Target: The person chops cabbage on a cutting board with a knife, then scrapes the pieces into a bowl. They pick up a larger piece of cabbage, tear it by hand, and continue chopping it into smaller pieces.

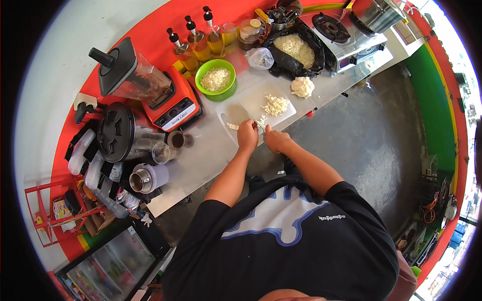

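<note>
Has the red blender (176,103) well left of the hands, then a green bowl (229,92). Curls the left hand (247,134) nearly closed beside pale slices (232,126) on the cutting board (245,102). Clenches the right hand (276,139) near the chopped pile (275,105); cannot tell what either grips.

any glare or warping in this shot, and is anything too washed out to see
Head view: strong fisheye bowing in the red wall, black corners; daylight burns much of the right edge white; pale patch on the floor, glare or wear, can't tell; counter fairly clear.
</note>
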A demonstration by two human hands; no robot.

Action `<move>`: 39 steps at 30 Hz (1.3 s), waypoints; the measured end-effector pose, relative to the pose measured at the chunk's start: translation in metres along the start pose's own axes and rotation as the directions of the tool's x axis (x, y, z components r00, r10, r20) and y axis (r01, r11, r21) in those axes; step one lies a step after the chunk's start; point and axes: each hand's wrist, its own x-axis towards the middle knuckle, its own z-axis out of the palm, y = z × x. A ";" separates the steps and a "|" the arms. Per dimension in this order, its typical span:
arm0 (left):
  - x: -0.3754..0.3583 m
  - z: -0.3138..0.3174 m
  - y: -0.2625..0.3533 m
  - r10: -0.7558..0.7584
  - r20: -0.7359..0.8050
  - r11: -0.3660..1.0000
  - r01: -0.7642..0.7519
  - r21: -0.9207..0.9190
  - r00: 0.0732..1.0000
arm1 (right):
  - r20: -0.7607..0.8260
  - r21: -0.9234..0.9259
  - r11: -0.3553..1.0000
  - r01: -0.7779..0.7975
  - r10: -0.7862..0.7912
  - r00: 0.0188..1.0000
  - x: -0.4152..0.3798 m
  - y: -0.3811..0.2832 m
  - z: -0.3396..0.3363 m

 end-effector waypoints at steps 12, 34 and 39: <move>-0.004 0.004 -0.002 0.048 -0.087 0.999 -0.047 0.013 0.995 | 0.023 -0.012 1.000 -0.005 0.006 1.000 -0.002 0.000 0.006; -0.021 0.007 -0.002 0.109 -0.115 0.994 -0.106 0.036 0.987 | -0.017 -0.011 0.985 0.170 -0.170 0.985 0.039 0.019 0.011; -0.023 0.008 -0.001 0.058 -0.144 0.997 -0.051 0.058 0.988 | -0.022 0.065 0.985 0.162 -0.161 0.987 0.035 0.021 0.022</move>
